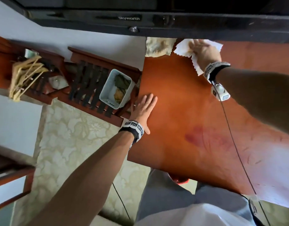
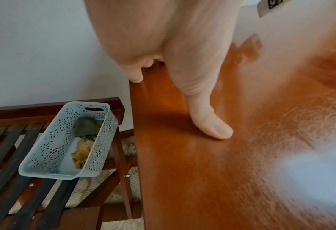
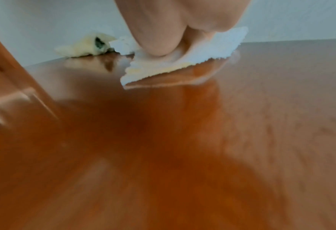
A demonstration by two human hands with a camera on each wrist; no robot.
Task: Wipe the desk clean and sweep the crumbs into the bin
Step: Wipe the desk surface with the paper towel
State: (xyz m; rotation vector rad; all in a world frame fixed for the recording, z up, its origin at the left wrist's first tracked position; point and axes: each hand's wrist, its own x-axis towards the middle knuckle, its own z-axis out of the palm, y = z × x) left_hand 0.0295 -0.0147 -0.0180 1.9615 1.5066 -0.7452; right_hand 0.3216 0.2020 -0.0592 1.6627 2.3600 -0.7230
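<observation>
My right hand [image 1: 200, 48] presses flat on a white cloth [image 1: 183, 48] with zigzag edges at the far edge of the reddish wooden desk [image 1: 181, 103]. In the right wrist view the cloth [image 3: 212, 51] lies under the palm. A crumpled yellowish lump [image 1: 156, 46] sits just left of the cloth at the desk's far left corner, seen too in the right wrist view [image 3: 84, 46]. My left hand [image 1: 144, 106] rests flat on the desk's left edge, fingers straight. A pale blue perforated bin [image 1: 116, 88] with scraps inside stands on a slatted rack beside the desk [image 2: 64, 140].
A black television [image 1: 156, 17] hangs over the desk's far edge. The dark wooden slatted rack [image 1: 91, 88] stands left of the desk, with wooden hangers [image 1: 25, 75] further left. A thin cable [image 1: 235, 144] runs across the desk from my right wrist. Patterned carpet [image 1: 72, 144] covers the floor.
</observation>
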